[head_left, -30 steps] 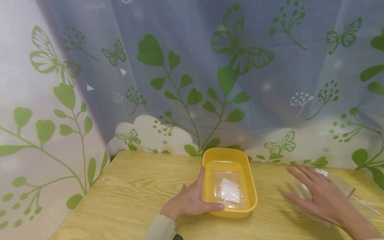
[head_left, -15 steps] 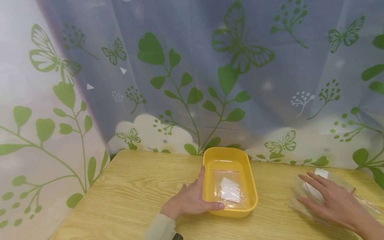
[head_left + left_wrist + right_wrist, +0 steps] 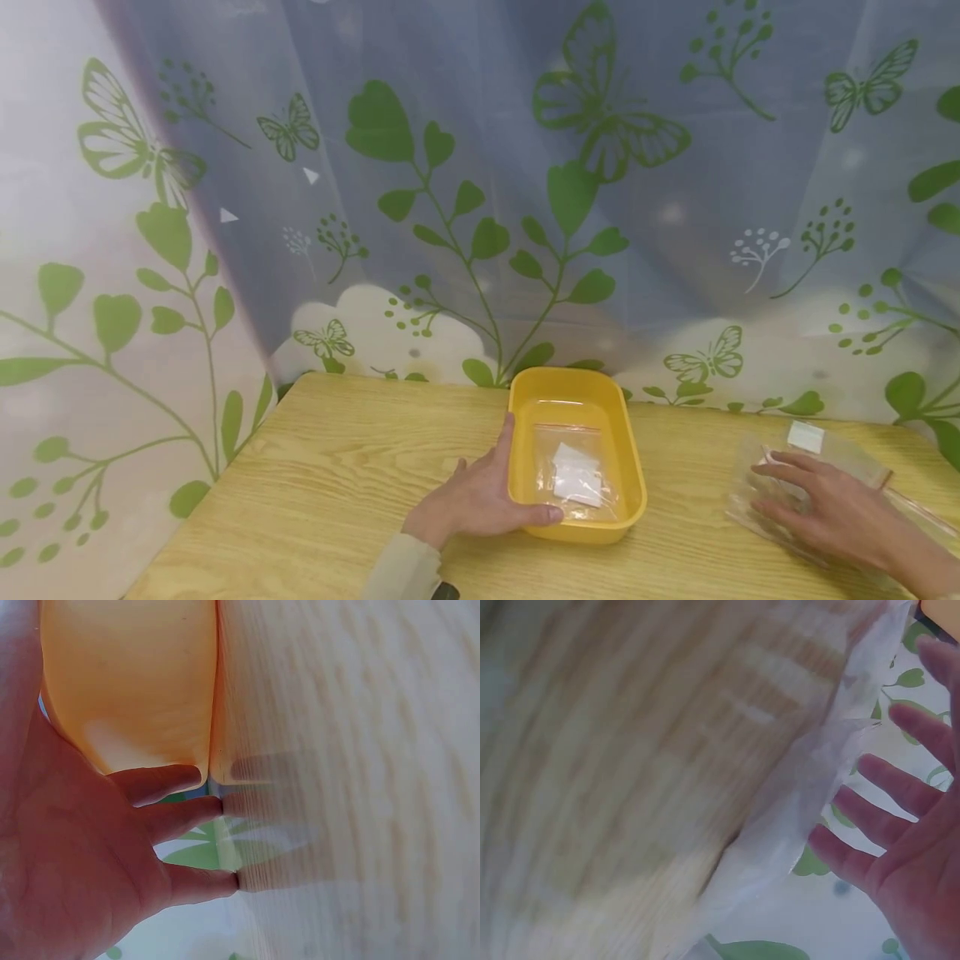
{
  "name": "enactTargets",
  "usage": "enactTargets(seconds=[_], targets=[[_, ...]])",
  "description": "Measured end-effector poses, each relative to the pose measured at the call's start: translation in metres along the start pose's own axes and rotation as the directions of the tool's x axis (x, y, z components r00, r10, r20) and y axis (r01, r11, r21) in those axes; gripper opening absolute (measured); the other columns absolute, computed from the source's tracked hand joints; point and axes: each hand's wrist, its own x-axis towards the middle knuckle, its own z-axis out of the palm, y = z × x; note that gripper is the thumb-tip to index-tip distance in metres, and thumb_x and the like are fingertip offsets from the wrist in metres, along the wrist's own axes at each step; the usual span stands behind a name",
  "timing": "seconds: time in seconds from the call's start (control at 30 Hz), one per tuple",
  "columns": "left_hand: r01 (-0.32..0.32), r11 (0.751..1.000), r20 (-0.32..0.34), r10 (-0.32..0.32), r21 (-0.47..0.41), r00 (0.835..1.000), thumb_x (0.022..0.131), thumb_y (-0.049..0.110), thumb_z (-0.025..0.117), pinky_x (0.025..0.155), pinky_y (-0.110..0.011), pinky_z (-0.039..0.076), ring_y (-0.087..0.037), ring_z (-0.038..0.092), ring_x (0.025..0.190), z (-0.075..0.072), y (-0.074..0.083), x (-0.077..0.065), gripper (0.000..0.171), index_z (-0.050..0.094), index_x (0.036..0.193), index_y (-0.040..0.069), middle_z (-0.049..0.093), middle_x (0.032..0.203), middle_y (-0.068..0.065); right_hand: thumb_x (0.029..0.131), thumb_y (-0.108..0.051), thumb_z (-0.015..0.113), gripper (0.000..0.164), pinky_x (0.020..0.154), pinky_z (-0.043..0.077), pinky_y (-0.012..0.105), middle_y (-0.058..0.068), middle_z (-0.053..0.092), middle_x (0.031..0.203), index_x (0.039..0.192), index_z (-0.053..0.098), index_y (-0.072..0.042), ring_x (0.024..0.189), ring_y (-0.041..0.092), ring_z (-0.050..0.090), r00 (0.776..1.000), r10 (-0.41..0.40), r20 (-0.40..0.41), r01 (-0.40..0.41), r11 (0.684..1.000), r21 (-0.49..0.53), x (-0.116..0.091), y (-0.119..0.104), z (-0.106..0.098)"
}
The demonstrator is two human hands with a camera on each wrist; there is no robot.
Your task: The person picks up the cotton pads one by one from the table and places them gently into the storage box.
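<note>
A yellow plastic bin (image 3: 636,467) stands on the wooden table near the wall. Inside it lies a clear zip bag (image 3: 549,446) with white pieces (image 3: 577,483) in it. My left hand (image 3: 472,504) rests against the bin's near left corner, thumb across the front rim and fingers along the left side. In the left wrist view those fingers are straight and spread, some with tips on the table. To the right, my right hand (image 3: 832,504) hovers over clear zip bags (image 3: 750,500), partly hiding them. Its fingers (image 3: 900,784) are spread in the right wrist view, holding nothing.
Wood-grain table (image 3: 360,442) runs under everything. A patterned curtain (image 3: 465,167) rises behind it, and another light one (image 3: 112,333) borders the left side. A white label (image 3: 806,437) shows on the bags at right.
My right hand has shifted right and its fingers have drawn in a little over the clear bags, uncovering more of the white label. The left hand and the bin have stayed in place.
</note>
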Motion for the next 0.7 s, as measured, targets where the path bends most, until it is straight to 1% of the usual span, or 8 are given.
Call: enactTargets(seconds=[0.17, 0.27, 0.37, 0.47, 0.53, 0.6, 0.67, 0.7], targets=[[0.0, 1.0, 0.005, 0.0, -0.004, 1.0, 0.077, 0.076, 0.071, 0.122, -0.073, 0.016, -0.037, 0.037, 0.151, 0.0, 0.0, 0.0, 0.134, -0.017, 0.164, 0.023, 0.031, 0.168, -0.014, 0.077, -0.031, 0.089, 0.029, 0.073, 0.057, 0.057, 0.02, 0.073, 0.113, 0.1, 0.079, -0.018, 0.098, 0.042, 0.07, 0.998, -0.062, -0.025, 0.061, 0.998, -0.026, 0.0, 0.006, 0.005], [0.004, 1.0, 0.009, -0.004, -0.003, 1.0, 0.077, 0.076, 0.071, 0.122, -0.073, 0.016, -0.037, 0.038, 0.151, -0.001, 0.0, 0.0, 0.134, -0.017, 0.164, 0.023, 0.032, 0.167, -0.015, 0.075, -0.03, 0.091, 0.025, 0.073, 0.058, 0.056, 0.016, 0.075, 0.11, 0.096, 0.079, -0.021, 0.098, 0.04, 0.071, 0.997, -0.076, -0.033, 0.075, 0.996, -0.046, 0.002, 0.007, 0.006], [0.007, 1.0, 0.011, -0.007, -0.004, 1.0, 0.077, 0.076, 0.071, 0.122, -0.072, 0.016, -0.037, 0.038, 0.151, -0.001, 0.0, 0.0, 0.134, -0.017, 0.164, 0.023, 0.033, 0.167, -0.015, 0.075, -0.03, 0.09, 0.028, 0.074, 0.058, 0.057, 0.019, 0.074, 0.111, 0.098, 0.078, -0.018, 0.098, 0.042, 0.071, 0.998, -0.056, -0.014, 0.056, 0.998, -0.04, 0.004, 0.008, 0.005], [0.01, 1.0, 0.014, -0.01, -0.004, 1.0, 0.077, 0.077, 0.07, 0.122, -0.072, 0.016, -0.037, 0.037, 0.151, -0.001, 0.0, 0.0, 0.134, -0.016, 0.164, 0.022, 0.032, 0.167, -0.015, 0.078, -0.033, 0.089, 0.039, 0.077, 0.057, 0.06, 0.026, 0.071, 0.116, 0.106, 0.077, -0.009, 0.1, 0.045, 0.07, 1.0, -0.005, 0.024, 0.005, 1.0, -0.025, 0.004, 0.009, 0.003], [0.01, 1.0, 0.014, -0.01, -0.005, 1.0, 0.078, 0.077, 0.07, 0.122, -0.072, 0.016, -0.037, 0.037, 0.151, 0.0, 0.0, 0.0, 0.134, -0.016, 0.164, 0.022, 0.032, 0.167, -0.015, 0.078, -0.034, 0.089, 0.044, 0.077, 0.057, 0.06, 0.027, 0.07, 0.117, 0.109, 0.076, -0.005, 0.099, 0.045, 0.07, 1.0, 0.01, 0.025, -0.01, 1.0, -0.02, 0.005, 0.01, 0.004], [0.008, 1.0, 0.014, -0.008, -0.008, 1.0, 0.078, 0.076, 0.07, 0.122, -0.072, 0.016, -0.036, 0.037, 0.151, 0.0, 0.0, 0.0, 0.134, -0.016, 0.164, 0.022, 0.032, 0.167, -0.015, 0.077, -0.033, 0.089, 0.043, 0.075, 0.058, 0.059, 0.026, 0.071, 0.116, 0.107, 0.077, -0.004, 0.097, 0.044, 0.07, 1.0, -0.004, 0.016, 0.005, 1.0, -0.02, 0.005, 0.011, 0.005], [0.005, 1.0, 0.012, -0.005, -0.012, 1.0, 0.078, 0.076, 0.071, 0.122, -0.073, 0.015, -0.036, 0.037, 0.151, 0.0, 0.0, 0.0, 0.134, -0.016, 0.164, 0.022, 0.031, 0.168, -0.015, 0.075, -0.031, 0.09, 0.037, 0.072, 0.058, 0.056, 0.022, 0.073, 0.111, 0.102, 0.079, -0.008, 0.093, 0.041, 0.072, 0.999, -0.043, -0.022, 0.043, 0.999, -0.023, 0.005, 0.013, 0.007], [0.006, 1.0, 0.012, -0.006, -0.012, 1.0, 0.078, 0.076, 0.071, 0.122, -0.073, 0.015, -0.036, 0.037, 0.151, 0.0, 0.0, 0.0, 0.134, -0.016, 0.164, 0.022, 0.031, 0.168, -0.015, 0.075, -0.03, 0.09, 0.033, 0.071, 0.058, 0.056, 0.021, 0.074, 0.11, 0.099, 0.08, -0.01, 0.093, 0.04, 0.072, 0.998, -0.05, -0.027, 0.05, 0.999, -0.021, 0.005, 0.013, 0.008]])
